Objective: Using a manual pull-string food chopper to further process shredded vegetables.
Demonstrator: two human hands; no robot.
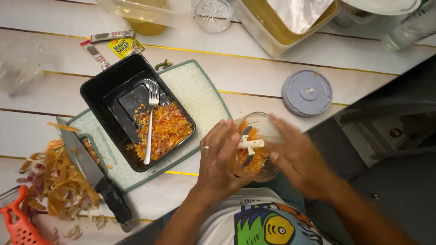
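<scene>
The left hand (221, 156) wraps around the near-left side of a clear chopper bowl (254, 145), fingers curled against its wall, a ring on one finger. The right hand (297, 156) closes on the bowl's right side; it is blurred, so the exact finger positions cannot be told. The bowl is held at the near edge of the surface (254, 75), just past the right corner of the cutting board (200, 97). Inside the bowl lie chopped orange bits around a white blade shaft (249, 144) that stands tilted.

On the board sits a black tray (102, 93), holding a heap of chopped orange and red pieces in its near half. A white fork (151, 122) rests in the tray, tines up toward the far side, handle lying across the heap. A knife (93, 174) with a black handle lies across the board's left corner, blade pointing away. Left of it is a pile of peels (56, 179), and an orange tool (18, 224) shows at the lower left corner. A round grey lid (308, 92) lies flat to the right of the board, well apart from the bowl. Seasoning sachets (113, 43) lie beyond the tray. Clear containers and a glass stand along the far edge.
</scene>
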